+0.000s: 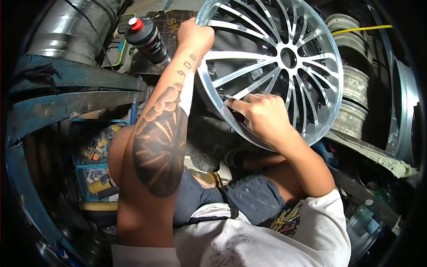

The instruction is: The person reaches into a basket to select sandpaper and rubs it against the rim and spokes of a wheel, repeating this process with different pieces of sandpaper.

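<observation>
A large alloy wheel rim point(288, 58) with polished silver spokes and dark gaps between them is tilted up in front of me. My left hand point(195, 38) is closed around the rim's outer edge at the upper left. Lower down, my right hand point(262, 113) reaches over the rim's lower lip, fingers curled and fingertips pressed near a spoke's outer end. Whatever those fingertips pinch, if anything, is hidden. Just left of my left hand stands a black bottle point(149, 41) with a red and white cap.
Blue baskets point(78, 164) hold scraps of sandpaper-like pieces at the left, beneath blue metal beams point(75, 89). Stacked wheels point(351, 84) stand behind the rim at the right, with a yellow rod point(364, 28) above. A silver cylindrical part point(66, 31) lies at the upper left.
</observation>
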{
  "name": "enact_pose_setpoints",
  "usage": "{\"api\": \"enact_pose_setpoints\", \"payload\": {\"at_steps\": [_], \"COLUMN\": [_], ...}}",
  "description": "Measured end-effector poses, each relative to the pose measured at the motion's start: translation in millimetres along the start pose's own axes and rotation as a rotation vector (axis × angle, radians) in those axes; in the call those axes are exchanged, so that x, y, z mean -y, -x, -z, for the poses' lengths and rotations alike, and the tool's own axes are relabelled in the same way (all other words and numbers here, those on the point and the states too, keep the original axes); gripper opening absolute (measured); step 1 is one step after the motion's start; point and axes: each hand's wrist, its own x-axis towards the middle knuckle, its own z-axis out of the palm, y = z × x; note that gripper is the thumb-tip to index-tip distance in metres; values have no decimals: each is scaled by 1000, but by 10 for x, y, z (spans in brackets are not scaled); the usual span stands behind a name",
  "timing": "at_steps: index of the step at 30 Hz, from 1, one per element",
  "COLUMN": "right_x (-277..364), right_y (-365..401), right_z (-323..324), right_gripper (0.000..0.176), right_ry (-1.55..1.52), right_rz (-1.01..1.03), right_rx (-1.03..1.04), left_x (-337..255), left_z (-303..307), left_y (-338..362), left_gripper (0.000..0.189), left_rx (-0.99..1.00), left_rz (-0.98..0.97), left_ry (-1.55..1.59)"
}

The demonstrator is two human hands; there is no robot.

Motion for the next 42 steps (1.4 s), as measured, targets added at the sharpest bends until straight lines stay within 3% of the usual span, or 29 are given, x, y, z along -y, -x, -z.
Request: {"api": "enact_pose_setpoints", "payload": {"at_steps": [9,19,20,23,25,27,30,33,35,42], "right_x": [53,-23,-16,45,39,17,123,110,89,110], "right_y": [26,56,101,126,56,119,164,98,136,135], "right_z": [61,-11,-6,193,99,-124,144,17,-83,-60], "right_gripper": [42,39,32,42,39,37,36,34,36,39], "right_ry": [-2,18,-66,-19,-50,-108,-45,-100,-106,-63], "right_rz": [-72,-60,-117,-112,-82,-144,-184,-209,-254,-275], "right_rx": [47,-138,-58,15,-191,-156,-44,-188,-140,-63], "left_x": [73,50,1,15,79,135,37,123,72,186], "left_z": [-19,-5,14,0,-12,-29,29,-31,-20,-12], "left_y": [-60,-49,3,-36,-73,-128,-85,-117,-49,-192], "left_gripper": [30,29,29,27,28,35,34,35,26,30], "left_rx": [2,19,35,-36,21,66,45,53,-4,9], "left_rz": [-37,-45,-16,-94,-45,-14,-29,-30,-68,-55], "left_ry": [-22,4,8,-43,-11,53,5,32,2,11]}}
